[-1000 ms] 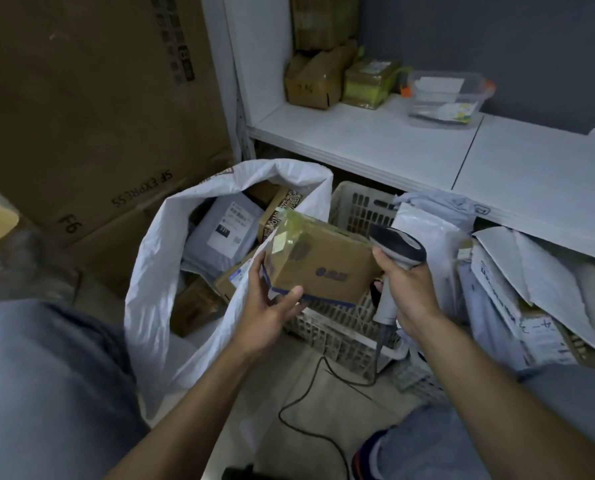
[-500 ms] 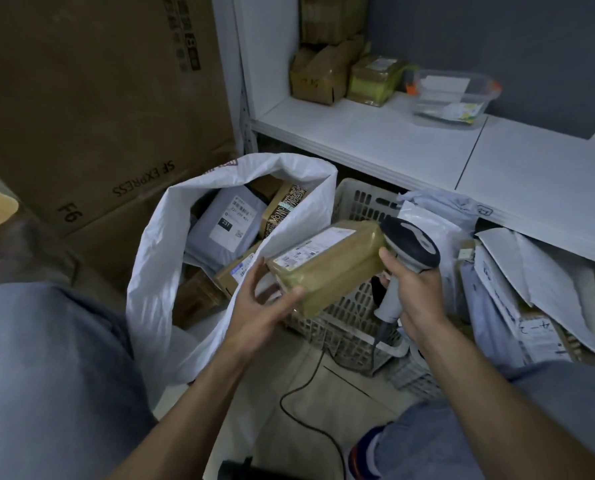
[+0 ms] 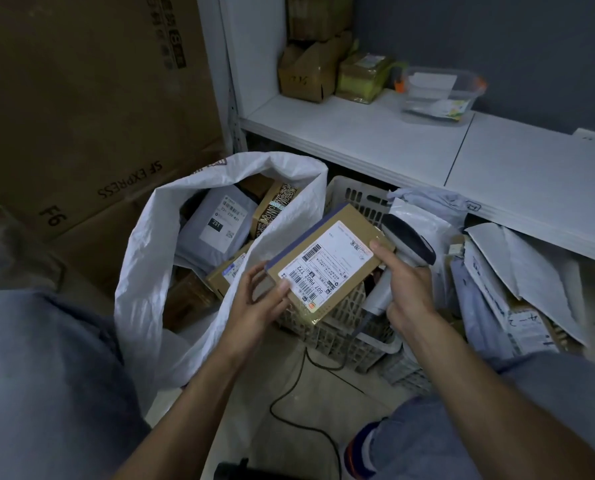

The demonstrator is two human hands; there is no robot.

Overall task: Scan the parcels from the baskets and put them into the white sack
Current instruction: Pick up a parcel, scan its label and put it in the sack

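A small brown cardboard parcel point(image 3: 327, 263) with a white barcode label facing up is held over the white basket point(image 3: 341, 336). My left hand point(image 3: 259, 306) grips its near left corner. My right hand point(image 3: 405, 287) holds the handheld scanner point(image 3: 406, 245) by its handle, with the thumb pressed on the parcel's right edge. The open white sack point(image 3: 157, 271) stands to the left, holding a grey mailer point(image 3: 216, 225) and several brown boxes.
A pile of white and grey mailers point(image 3: 496, 268) lies to the right under the white shelf point(image 3: 375, 140). On the shelf are boxes point(image 3: 306, 74) and a clear tub point(image 3: 439, 95). A large cardboard carton point(image 3: 81, 116) stands behind the sack. The scanner cable point(image 3: 289, 396) runs across the floor.
The parcel has been turned over so its label face now points up. My right thumb has come onto its right edge.
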